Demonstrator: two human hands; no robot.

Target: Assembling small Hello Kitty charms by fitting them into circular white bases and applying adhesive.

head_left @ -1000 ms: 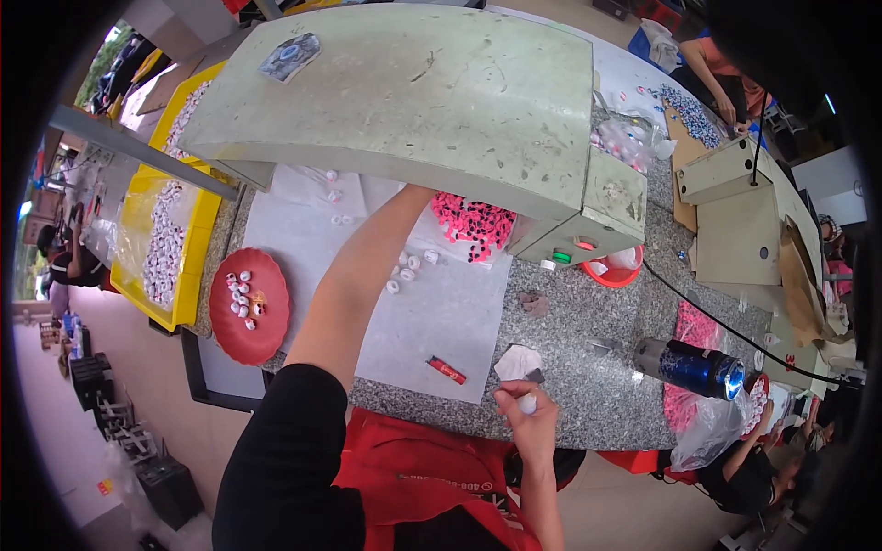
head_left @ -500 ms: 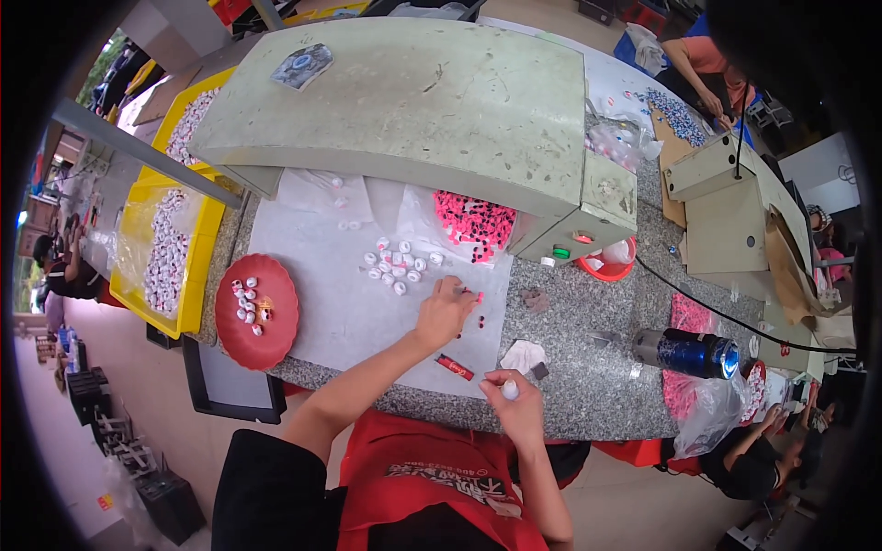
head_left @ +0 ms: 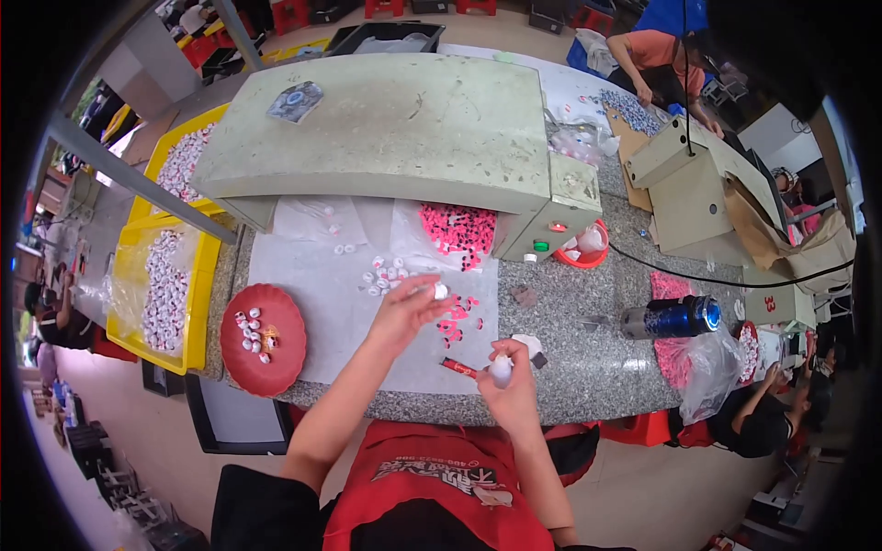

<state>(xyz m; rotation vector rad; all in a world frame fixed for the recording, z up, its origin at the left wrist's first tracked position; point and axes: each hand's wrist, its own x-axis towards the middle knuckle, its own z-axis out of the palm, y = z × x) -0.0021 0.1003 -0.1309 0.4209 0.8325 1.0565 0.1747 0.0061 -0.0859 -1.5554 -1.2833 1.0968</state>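
My left hand (head_left: pixel 404 312) is closed, pinching a small round white piece (head_left: pixel 440 291) at its fingertips above the white paper (head_left: pixel 340 344). Below it, small pink-and-black pieces (head_left: pixel 452 329) lie scattered on the paper. Near the table's front edge, my right hand (head_left: pixel 514 397) is wrapped round a small white bottle (head_left: pixel 501 367), largely hidden by the fingers. A red packet (head_left: pixel 458 367) lies beside that hand. Several more white pieces (head_left: pixel 377 277) sit beyond my left hand, partly covered by it. A heap of pink-and-black pieces (head_left: pixel 455 230) spills from under the pale green machine cover (head_left: pixel 386 119).
A red scalloped plate (head_left: pixel 237 358) with several white pieces stands at left, near yellow trays (head_left: pixel 195 340) of similar pieces. To the right are a blue can (head_left: pixel 675 317), a red bowl (head_left: pixel 588 260) and a black cable (head_left: pixel 781 283). A co-worker (head_left: pixel 652 55) sits at the far right.
My left hand has come up from the pink pieces and now holds a white piece. More scattered pink pieces show on the paper. The right hand still grips the bottle; the view has shifted slightly.
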